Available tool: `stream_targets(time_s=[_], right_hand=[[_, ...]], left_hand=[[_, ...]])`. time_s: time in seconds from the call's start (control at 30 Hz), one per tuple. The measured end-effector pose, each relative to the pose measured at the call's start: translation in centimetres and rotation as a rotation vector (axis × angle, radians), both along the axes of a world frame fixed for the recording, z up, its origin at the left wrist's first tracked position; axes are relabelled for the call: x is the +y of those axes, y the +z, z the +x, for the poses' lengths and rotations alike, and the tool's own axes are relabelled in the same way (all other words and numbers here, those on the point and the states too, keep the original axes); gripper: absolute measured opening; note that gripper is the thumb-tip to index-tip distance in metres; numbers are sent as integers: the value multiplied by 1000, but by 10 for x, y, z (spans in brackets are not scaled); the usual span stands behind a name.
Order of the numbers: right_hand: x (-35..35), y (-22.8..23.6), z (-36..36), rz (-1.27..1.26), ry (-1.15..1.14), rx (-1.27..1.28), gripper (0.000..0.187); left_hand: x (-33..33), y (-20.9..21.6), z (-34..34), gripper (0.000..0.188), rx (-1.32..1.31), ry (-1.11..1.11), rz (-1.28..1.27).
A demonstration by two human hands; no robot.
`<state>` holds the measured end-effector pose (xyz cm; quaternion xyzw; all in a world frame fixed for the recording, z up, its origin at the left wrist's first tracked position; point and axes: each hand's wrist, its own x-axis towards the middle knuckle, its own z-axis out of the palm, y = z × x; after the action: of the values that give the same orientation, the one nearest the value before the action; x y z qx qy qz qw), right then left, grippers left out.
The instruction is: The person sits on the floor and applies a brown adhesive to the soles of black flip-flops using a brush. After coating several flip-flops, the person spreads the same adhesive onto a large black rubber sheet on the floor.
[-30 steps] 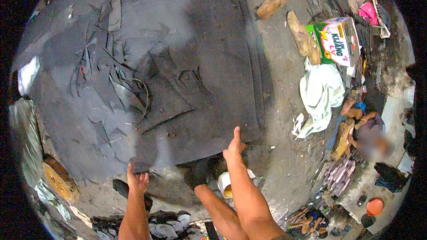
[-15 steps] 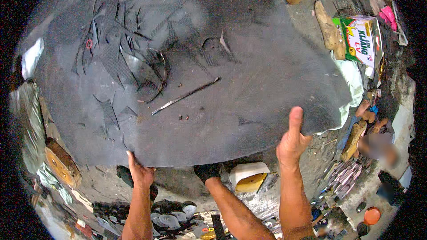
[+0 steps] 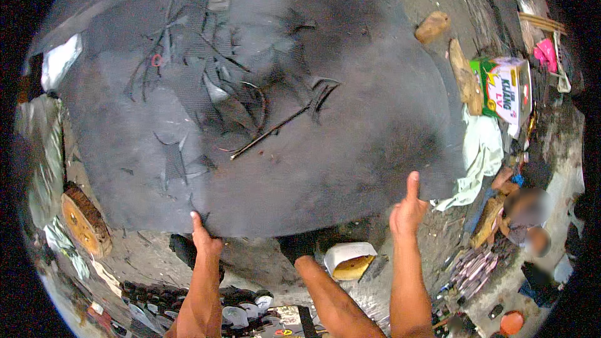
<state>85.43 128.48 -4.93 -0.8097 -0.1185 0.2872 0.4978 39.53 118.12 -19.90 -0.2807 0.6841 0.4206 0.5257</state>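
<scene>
A large dark grey rubber-like sheet [image 3: 350, 150] fills most of the view, spread over the ground with cut strips and scraps lying on it. My left hand [image 3: 205, 238] grips its near edge at lower left. My right hand [image 3: 407, 208] holds the near edge at lower right, thumb pointing up over the sheet. A thin dark stick [image 3: 269, 131] lies on the sheet near its middle. My leg [image 3: 332, 300] shows between my forearms.
A log round [image 3: 84, 219] lies at the left. A white container [image 3: 349, 258] sits by my leg. A printed carton [image 3: 508, 86], a white cloth [image 3: 482, 150] and wood pieces [image 3: 463, 75] lie at the right. A person [image 3: 529, 219] sits at the far right.
The sheet has been drawn further out and toward me, covering more of the view. My right hand has moved to the right along the edge; my left hand stays on the near edge.
</scene>
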Motion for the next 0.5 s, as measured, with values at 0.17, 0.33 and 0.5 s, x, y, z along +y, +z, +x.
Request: stream_targets(time_s=[0.17, 0.33, 0.5], right_hand=[[-35, -144, 22, -128, -413, 493, 70], [-61, -139, 11, 111, -276, 762, 75], [-38, -107, -22, 126, -225, 841, 81]], left_hand=[[6, -13, 3, 73, 147, 89, -44], [-10, -11, -53, 85, 251, 360, -8], [-18, -9, -107, 83, 142, 384, -89]])
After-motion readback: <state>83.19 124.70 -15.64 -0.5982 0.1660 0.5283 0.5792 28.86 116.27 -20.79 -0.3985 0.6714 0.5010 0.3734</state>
